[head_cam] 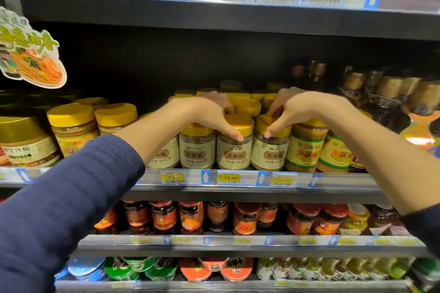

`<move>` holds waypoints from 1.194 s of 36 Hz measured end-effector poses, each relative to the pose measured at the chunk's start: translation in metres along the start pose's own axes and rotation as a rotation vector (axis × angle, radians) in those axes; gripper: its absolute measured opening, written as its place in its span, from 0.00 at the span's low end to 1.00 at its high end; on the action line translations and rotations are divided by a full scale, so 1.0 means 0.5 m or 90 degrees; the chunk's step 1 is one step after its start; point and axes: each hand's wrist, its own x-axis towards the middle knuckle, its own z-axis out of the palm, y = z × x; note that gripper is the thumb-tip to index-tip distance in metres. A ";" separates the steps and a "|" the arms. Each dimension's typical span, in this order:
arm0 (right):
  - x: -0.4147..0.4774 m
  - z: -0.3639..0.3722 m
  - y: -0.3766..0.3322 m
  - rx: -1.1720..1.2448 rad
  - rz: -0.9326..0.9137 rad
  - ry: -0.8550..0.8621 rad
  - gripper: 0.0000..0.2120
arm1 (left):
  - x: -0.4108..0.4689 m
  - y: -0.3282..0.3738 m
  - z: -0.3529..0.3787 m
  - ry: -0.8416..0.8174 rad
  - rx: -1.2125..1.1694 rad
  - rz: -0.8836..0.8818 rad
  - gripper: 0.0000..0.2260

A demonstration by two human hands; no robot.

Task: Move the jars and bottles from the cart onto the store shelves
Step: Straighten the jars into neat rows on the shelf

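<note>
Head view: middle shelf (pixel 338 179) of a store rack, front row.
Left hand (pixel 209 112): curled over the yellow lid of the centre jar (pixel 234 150), thumb on its front, fingers behind.
Right hand (pixel 302 109): grips the right jar (pixel 269 152) the same way.
Both jars: upright at the shelf's front edge, side by side, above the 11.90 price tag (pixel 230 178).
Neighbours: cream-labelled jar (pixel 196 148) on the left; green-labelled jars (pixel 302 150) on the right.
Shelf below: red-lidded jars (pixel 164 216).

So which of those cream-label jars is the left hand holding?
The jar above the 11.90 price tag: the left hand grips it, thumb on its front. The right hand holds its neighbour.
</note>
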 end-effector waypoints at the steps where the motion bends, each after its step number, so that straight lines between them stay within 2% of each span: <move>1: 0.000 0.001 0.001 -0.001 -0.003 -0.001 0.35 | -0.002 0.001 0.001 -0.003 -0.008 0.001 0.41; 9: 0.009 -0.024 -0.017 -0.114 -0.006 -0.032 0.40 | -0.033 -0.008 -0.025 -0.015 -0.047 0.004 0.38; 16: 0.013 -0.052 -0.085 -0.016 -0.162 0.062 0.29 | -0.097 -0.066 -0.059 0.044 -0.017 -0.053 0.37; 23: 0.029 -0.024 -0.167 0.004 -0.241 0.068 0.33 | -0.152 -0.153 -0.044 0.040 0.031 -0.154 0.40; 27: 0.048 -0.018 -0.219 0.010 -0.224 0.033 0.38 | -0.167 -0.191 -0.038 0.008 0.053 -0.172 0.41; 32: 0.080 -0.002 -0.266 -0.036 -0.148 0.030 0.45 | -0.163 -0.230 -0.035 -0.037 0.061 -0.155 0.44; 37: 0.090 -0.003 -0.287 -0.059 -0.113 0.030 0.45 | -0.149 -0.247 -0.035 -0.069 0.045 -0.088 0.43; 43: 0.084 -0.010 -0.294 -0.060 -0.088 -0.001 0.42 | -0.141 -0.263 -0.034 -0.058 0.043 -0.036 0.44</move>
